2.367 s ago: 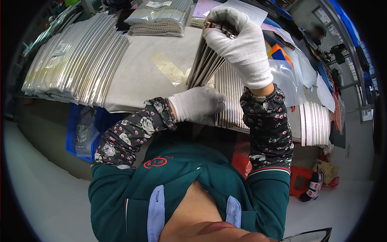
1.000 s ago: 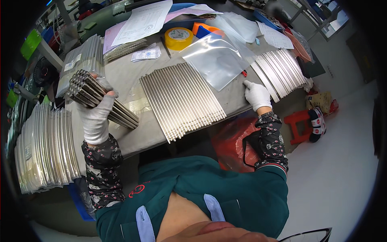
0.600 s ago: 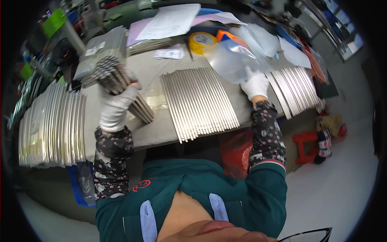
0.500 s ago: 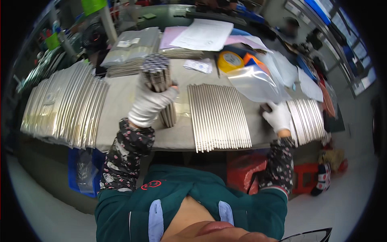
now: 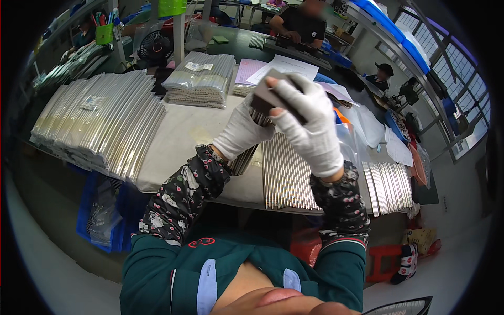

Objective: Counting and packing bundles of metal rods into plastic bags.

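Observation:
My left hand (image 5: pixel 239 131), in a white glove with bare fingertips, is wrapped round an upright bundle of thin metal tubes (image 5: pixel 244 161). The bundle's lower part shows below the hand. In my right hand (image 5: pixel 315 131), gloved the same way, is a flat grey-brown block (image 5: pixel 274 93). The block lies over the bundle's top end and hides it; I cannot tell how firmly they touch. A row of loose metal tubes (image 5: pixel 286 176) lies side by side on the table under my right hand. Another row of tubes (image 5: pixel 387 186) is further right.
Bagged tubes (image 5: pixel 100 123) are piled at the left. More bagged bundles (image 5: pixel 199 79) are stacked at the back, beside paper sheets (image 5: pixel 289 67). Plastic bags (image 5: pixel 367 123) lie at the back right. A blue bin (image 5: pixel 86 210) and red stool (image 5: pixel 382 260) stand below the table edge. A co-worker (image 5: pixel 302 26) sits beyond.
My right hand has come from the right-hand row up to the bundle, now with the block in it. My left hand and the bundle have moved right, and the view has shifted.

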Demonstrator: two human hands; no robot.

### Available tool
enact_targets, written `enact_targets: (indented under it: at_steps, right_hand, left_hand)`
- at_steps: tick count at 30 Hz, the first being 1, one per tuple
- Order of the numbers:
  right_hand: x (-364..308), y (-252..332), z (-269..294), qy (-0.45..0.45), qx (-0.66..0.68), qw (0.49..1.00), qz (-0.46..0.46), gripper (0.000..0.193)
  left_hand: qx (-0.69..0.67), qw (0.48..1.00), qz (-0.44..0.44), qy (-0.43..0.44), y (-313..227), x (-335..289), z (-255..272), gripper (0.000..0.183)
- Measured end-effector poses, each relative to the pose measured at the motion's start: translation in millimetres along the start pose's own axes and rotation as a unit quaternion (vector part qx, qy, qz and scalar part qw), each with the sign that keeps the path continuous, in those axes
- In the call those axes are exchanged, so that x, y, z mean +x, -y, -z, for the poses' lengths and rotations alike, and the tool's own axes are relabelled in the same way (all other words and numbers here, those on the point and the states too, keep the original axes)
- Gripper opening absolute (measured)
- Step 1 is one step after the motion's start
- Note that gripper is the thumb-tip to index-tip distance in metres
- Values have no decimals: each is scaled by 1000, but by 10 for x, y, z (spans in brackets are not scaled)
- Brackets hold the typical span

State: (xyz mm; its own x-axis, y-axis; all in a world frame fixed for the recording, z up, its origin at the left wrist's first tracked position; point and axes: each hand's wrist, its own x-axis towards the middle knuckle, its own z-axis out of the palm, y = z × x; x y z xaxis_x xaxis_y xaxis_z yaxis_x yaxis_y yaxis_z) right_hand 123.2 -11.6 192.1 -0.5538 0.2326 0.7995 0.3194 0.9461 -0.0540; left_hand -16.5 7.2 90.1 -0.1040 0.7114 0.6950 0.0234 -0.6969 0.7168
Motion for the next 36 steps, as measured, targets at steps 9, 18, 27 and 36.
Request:
enact_targets:
  at_steps: [9, 18, 27, 36]
  right_hand:
    - [255, 22, -117, 35, -23, 995, 87, 29]
    - [311, -207, -240, 68, -47, 997, -5, 33]
    - [321, -503, -202, 64, -254, 962, -72, 25]
    - [-11, -721, -161, 150, -303, 921, -195, 32]
  left_hand:
    - [10, 997, 70, -6, -142, -12, 98, 54]
    - [18, 1000, -19, 9, -12, -14, 99, 58]
    - [-62, 990, 121, 35, -163, -39, 122, 59]
    - [-60, 994, 85, 23, -61, 4, 130, 44]
